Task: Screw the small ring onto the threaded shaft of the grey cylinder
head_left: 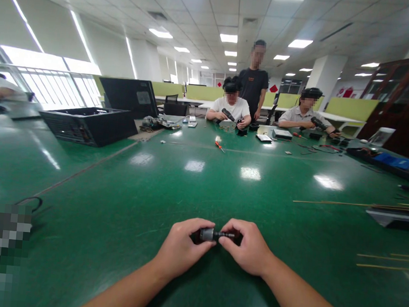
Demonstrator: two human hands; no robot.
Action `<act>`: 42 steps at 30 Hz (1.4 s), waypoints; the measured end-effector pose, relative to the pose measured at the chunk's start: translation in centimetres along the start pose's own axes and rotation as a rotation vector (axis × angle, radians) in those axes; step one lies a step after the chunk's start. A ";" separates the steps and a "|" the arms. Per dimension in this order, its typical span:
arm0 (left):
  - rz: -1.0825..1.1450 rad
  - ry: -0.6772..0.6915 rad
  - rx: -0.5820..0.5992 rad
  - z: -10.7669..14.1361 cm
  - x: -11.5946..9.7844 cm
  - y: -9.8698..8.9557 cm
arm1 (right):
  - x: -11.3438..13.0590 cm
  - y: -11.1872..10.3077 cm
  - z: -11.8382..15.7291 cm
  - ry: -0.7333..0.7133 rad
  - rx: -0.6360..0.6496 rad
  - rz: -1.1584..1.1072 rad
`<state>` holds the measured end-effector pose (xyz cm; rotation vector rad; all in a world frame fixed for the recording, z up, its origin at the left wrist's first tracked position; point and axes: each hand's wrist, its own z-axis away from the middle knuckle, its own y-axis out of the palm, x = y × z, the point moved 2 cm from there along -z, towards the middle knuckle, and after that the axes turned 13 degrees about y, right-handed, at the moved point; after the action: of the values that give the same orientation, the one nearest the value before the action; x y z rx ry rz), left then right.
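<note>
Above the near part of the green table [173, 184], a small grey-and-black cylinder [207, 234] lies sideways between the thumb and fingers of my left hand [180, 247]. From its right end sticks out a thin, ringed metal shaft [226, 234]. My right hand [249, 248] is closed in a pinch around this shaft, thumb below and index finger above. The left end of the cylinder is hidden in my left palm. Its exact kind does not show.
An orange screwdriver [219, 146] lies farther ahead. A black computer case [92, 124] stands back left. Thin yellowish rods [332, 203] lie at right, beyond them a dark tray with blue items [400, 162]. Across the table, two seated people hold power drills; another person [253, 88] stands behind.
</note>
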<state>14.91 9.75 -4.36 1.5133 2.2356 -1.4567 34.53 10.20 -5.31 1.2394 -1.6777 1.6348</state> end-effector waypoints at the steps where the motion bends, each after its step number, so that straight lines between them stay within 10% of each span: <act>1: -0.001 -0.003 -0.001 0.0 0.0 0.0 | 0.0 0.0 0.0 0.003 0.000 -0.003; 42: -0.014 -0.045 -0.043 -0.2 0.3 -0.5 | -0.2 -0.2 -0.2 0.042 -0.047 -0.041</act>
<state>14.45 10.07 -4.10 1.4407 2.2415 -1.4222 34.74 10.45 -5.39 1.2010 -1.6449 1.5778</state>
